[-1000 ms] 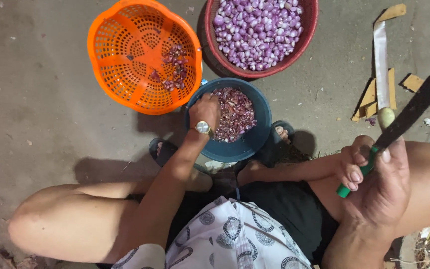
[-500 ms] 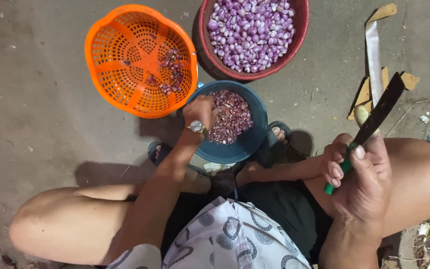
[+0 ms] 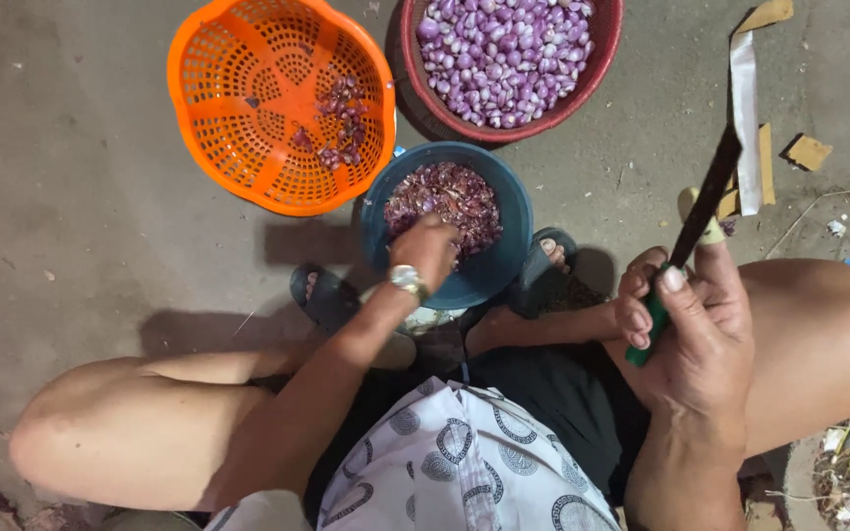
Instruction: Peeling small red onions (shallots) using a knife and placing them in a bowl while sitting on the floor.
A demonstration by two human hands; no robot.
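shallots (image 3: 504, 54): red basin (image 3: 602, 69) at top edge of floor nearly full, peeled. blue bowl (image 3: 504, 265) by feet holds skins, orange basket (image 3: 248, 167) nearly empty. left hand (image 3: 425, 251) down in blue bowl, grip can't tell. right hand (image 3: 691, 324) clamped on green-handled knife (image 3: 700, 211), blade up. mostly done, judging by basket.

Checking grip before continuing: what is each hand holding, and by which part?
Right hand holds the knife by its green handle. Left hand is in the blue bowl; whether it holds anything cannot be told.

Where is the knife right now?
In the head view, the knife is on the right side, held in the right hand above the knee, blade pointing up toward the cardboard scraps on the ground.
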